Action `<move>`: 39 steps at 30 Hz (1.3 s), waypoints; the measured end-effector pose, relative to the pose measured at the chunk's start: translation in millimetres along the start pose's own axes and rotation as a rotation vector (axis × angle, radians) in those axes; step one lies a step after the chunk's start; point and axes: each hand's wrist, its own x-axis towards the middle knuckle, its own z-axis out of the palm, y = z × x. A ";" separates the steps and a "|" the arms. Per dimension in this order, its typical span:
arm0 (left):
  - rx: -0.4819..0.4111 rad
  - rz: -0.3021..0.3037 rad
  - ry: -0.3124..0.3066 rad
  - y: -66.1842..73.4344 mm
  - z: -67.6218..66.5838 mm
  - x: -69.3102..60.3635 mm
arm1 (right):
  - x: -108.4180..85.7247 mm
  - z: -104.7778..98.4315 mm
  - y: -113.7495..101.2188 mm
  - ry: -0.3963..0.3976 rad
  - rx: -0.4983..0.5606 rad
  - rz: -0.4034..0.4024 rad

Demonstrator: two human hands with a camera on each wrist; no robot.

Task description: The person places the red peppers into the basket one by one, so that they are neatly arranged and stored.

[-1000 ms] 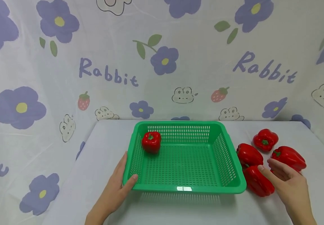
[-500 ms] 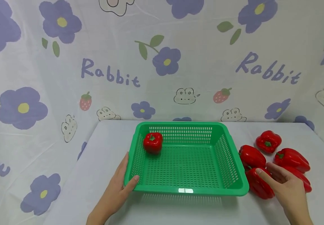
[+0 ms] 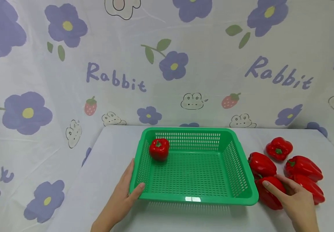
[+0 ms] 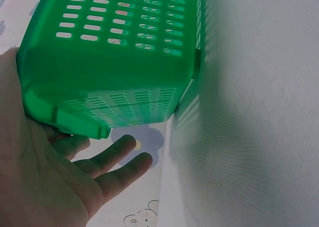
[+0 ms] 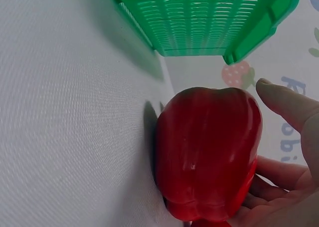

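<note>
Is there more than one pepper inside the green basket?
No, only one red pepper sits in the green basket, near its far left corner.

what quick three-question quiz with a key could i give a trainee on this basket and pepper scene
1. Count: how many red bell peppers are outside the green plastic basket?
2. True or false: the lone pepper inside the basket is nearer its far left corner than its near right corner.
3. Multiple choice: what does the left hand hold? a) a pepper b) the basket c) nothing

Key: 1. five; 2. true; 3. b
</note>
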 end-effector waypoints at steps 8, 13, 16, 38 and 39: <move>0.013 -0.008 0.011 -0.1 -0.8 0.0 | 0.0 0.5 -1.7 -0.002 0.007 -0.007; 0.014 -0.014 0.007 0.9 -1.4 -0.1 | 1.5 2.0 -1.5 -0.019 0.007 0.000; 0.016 -0.010 0.007 1.2 -1.6 -0.6 | 3.1 2.3 -0.5 -0.031 0.000 0.003; 0.020 -0.028 0.000 2.5 1.1 1.1 | 1.7 0.4 2.5 -0.018 -0.043 0.019; 0.017 -0.030 0.000 2.4 1.1 1.2 | 1.5 0.4 2.5 -0.012 -0.042 0.016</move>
